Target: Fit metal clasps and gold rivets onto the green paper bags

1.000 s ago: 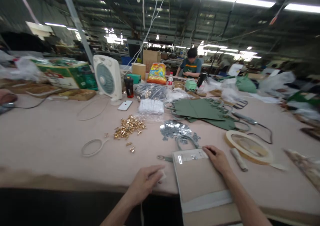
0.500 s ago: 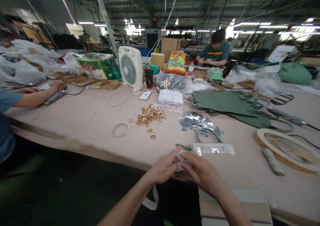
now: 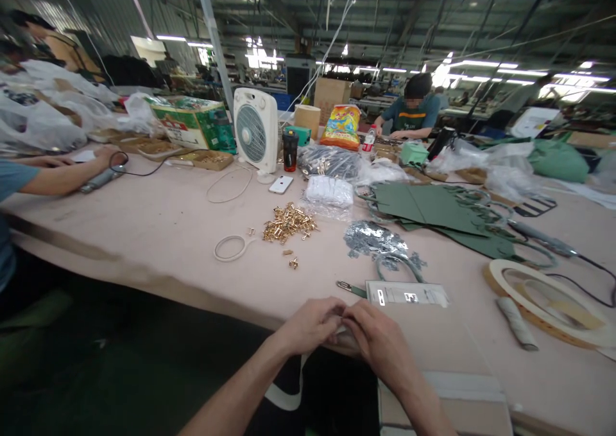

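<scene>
My left hand [image 3: 310, 323] and my right hand [image 3: 378, 343] meet at the near edge of the table [image 3: 144, 230], fingertips pinched together on a small pale piece I cannot make out. A white strap loop [image 3: 283, 394] hangs below them over the table edge. Just right of my hands lies a flat beige board [image 3: 428, 333] with a silver-grey strip [image 3: 407, 293] across its far end. A green-handled tool [image 3: 351, 288] lies beside that strip.
A pile of gold clips [image 3: 289, 221], silver pieces [image 3: 370, 238], green cut pieces [image 3: 433, 208], a large tape roll [image 3: 543, 301], a phone [image 3: 280, 183] and a fan [image 3: 255, 130] sit on the table. Another person's arm [image 3: 62, 176] rests at left; a worker [image 3: 409, 112] sits opposite.
My right hand left the board's far end and joined my left hand at the table edge, where both now pinch together. The view swung left and down.
</scene>
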Demonstrator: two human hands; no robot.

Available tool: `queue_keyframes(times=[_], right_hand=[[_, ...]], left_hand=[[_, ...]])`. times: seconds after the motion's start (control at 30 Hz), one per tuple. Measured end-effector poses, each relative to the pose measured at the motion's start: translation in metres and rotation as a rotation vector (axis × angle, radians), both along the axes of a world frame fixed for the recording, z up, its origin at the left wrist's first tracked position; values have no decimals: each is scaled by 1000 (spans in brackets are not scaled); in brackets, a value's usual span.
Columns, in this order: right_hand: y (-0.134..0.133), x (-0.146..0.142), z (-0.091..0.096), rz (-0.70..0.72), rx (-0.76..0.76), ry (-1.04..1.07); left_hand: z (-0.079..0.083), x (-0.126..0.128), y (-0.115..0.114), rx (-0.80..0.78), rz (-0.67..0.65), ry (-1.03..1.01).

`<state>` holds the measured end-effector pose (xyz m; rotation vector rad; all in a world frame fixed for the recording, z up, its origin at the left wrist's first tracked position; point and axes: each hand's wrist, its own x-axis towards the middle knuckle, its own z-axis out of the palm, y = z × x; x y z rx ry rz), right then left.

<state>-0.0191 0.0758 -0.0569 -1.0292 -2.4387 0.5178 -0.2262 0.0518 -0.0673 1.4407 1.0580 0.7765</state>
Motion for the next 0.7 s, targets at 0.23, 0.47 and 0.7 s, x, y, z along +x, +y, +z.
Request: queue_keyframes(times=[0.23, 0.47, 0.7], right_hand=[[3, 3, -3, 30, -76, 82], [-20, -2, -11, 73, 175, 270], [11, 62, 13, -144, 97, 435]], left_hand=[[-5, -3, 2, -56, 46, -54], [3, -3, 9, -228, 175, -249], [-13, -8, 21, -189, 262, -360]])
